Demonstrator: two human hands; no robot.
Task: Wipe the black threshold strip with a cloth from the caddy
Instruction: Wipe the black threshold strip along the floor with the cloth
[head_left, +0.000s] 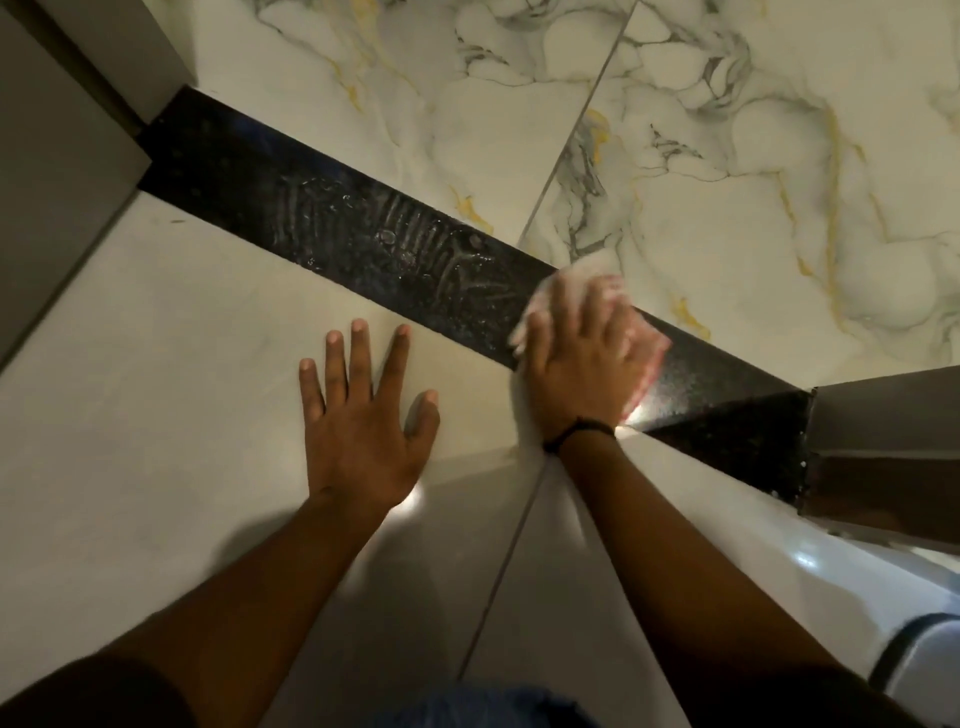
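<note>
The black threshold strip runs diagonally across the floor from upper left to lower right, with wet smear marks along its middle. My right hand presses a pale cloth flat onto the strip right of the middle; hand and cloth are motion-blurred. Only the cloth's edges show around my fingers. My left hand lies flat with fingers spread on the plain pale tile just in front of the strip, holding nothing. The caddy is not in view.
Marbled white tiles with grey and gold veins lie beyond the strip. Grey door frame pieces stand at the strip's left end and right end. A white and grey object sits at the lower right edge.
</note>
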